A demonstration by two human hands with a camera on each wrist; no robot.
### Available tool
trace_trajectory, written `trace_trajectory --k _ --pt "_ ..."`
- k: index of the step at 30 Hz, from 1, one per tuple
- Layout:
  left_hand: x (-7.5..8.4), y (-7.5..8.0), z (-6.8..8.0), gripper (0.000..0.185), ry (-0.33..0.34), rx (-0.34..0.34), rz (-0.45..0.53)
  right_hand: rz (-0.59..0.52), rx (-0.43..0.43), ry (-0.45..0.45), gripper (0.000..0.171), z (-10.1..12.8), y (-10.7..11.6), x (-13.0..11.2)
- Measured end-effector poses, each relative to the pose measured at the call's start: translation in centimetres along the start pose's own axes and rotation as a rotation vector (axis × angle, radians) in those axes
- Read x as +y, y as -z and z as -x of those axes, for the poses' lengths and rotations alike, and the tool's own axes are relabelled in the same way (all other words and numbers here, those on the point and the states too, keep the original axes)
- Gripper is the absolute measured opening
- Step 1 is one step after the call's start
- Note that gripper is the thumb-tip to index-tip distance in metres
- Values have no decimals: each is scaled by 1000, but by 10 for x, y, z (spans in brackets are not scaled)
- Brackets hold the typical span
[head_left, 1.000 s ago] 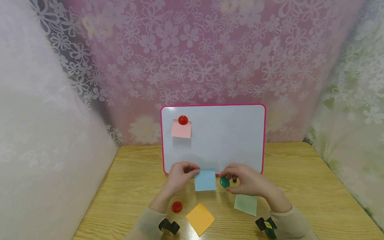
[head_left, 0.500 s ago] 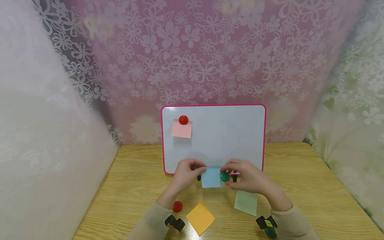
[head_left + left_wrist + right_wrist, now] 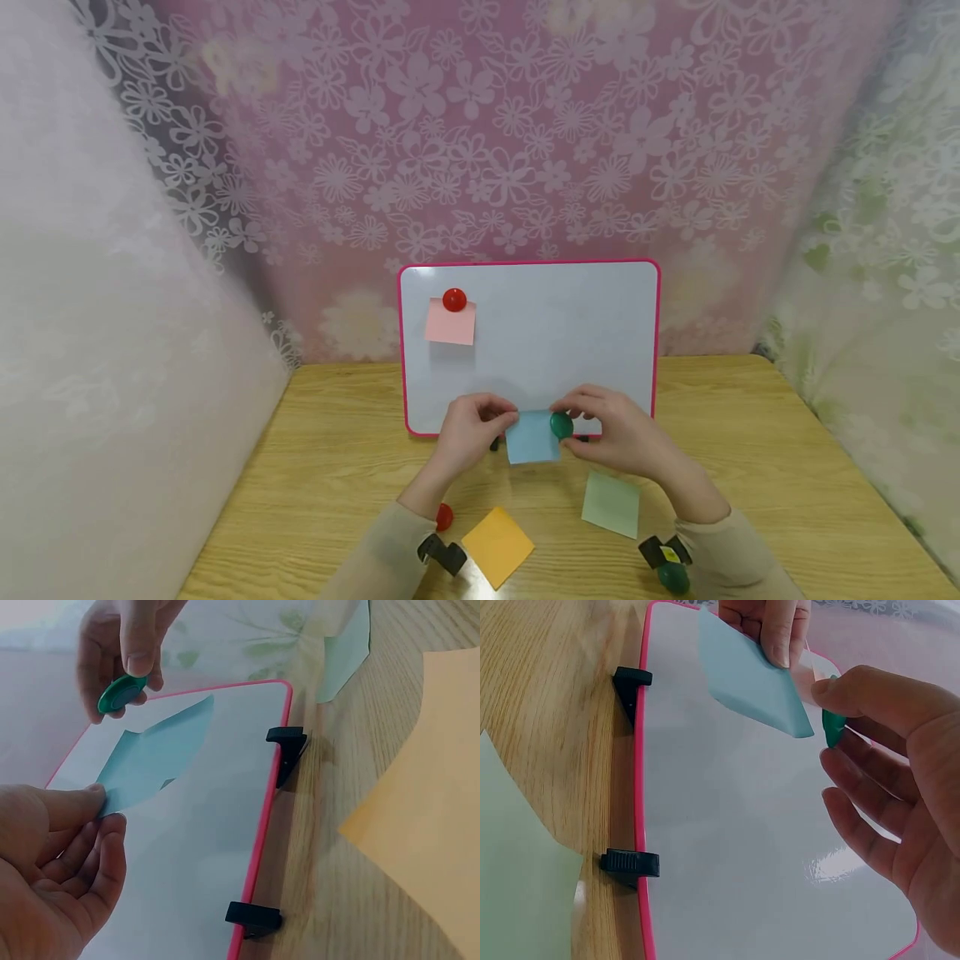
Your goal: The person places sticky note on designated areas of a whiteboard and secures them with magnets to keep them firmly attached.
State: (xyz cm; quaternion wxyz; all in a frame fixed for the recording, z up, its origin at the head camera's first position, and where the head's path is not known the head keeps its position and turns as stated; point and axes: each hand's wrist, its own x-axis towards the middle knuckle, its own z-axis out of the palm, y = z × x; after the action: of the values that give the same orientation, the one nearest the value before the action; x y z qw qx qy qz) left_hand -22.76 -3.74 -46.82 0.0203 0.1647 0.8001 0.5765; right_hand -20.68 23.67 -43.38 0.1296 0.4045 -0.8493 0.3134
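Observation:
A pink-framed whiteboard [image 3: 540, 333] stands upright on the wooden table. My left hand [image 3: 472, 429] pinches a light blue note [image 3: 532, 437] by its left edge, in front of the board's lower part. My right hand [image 3: 615, 437] pinches a green round magnet [image 3: 561, 425] at the note's upper right corner. The left wrist view shows the blue note [image 3: 154, 757] held between thumb and finger, with the green magnet [image 3: 122, 694] just above it. In the right wrist view the magnet [image 3: 832, 727] is edge-on beside the note [image 3: 754, 679]. A pink note [image 3: 450, 323] hangs under a red magnet [image 3: 454, 300].
On the table lie an orange note [image 3: 498, 546], a pale green note [image 3: 611, 504] and a red magnet [image 3: 444, 517], partly behind my left sleeve. Another green magnet [image 3: 673, 577] sits by my right wrist. Black feet [image 3: 631, 862] prop the board. Floral curtains enclose the table.
Both hands have risen from the table toward the whiteboard's lower edge, carrying the blue note and the green magnet. The magnet now sits at the note's upper right corner.

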Motion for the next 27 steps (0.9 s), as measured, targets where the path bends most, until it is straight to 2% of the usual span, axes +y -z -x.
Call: trace_trajectory --k 7,23,27 --pt "2 -2 -4 5 4 26 -37 30 16 -16 40 0 0 1" --pt "9 -5 -14 6 -57 66 -56 105 79 -27 42 0 2 1" --pt "10 -6 -16 5 -55 77 -55 113 80 -41 42 0 3 2"
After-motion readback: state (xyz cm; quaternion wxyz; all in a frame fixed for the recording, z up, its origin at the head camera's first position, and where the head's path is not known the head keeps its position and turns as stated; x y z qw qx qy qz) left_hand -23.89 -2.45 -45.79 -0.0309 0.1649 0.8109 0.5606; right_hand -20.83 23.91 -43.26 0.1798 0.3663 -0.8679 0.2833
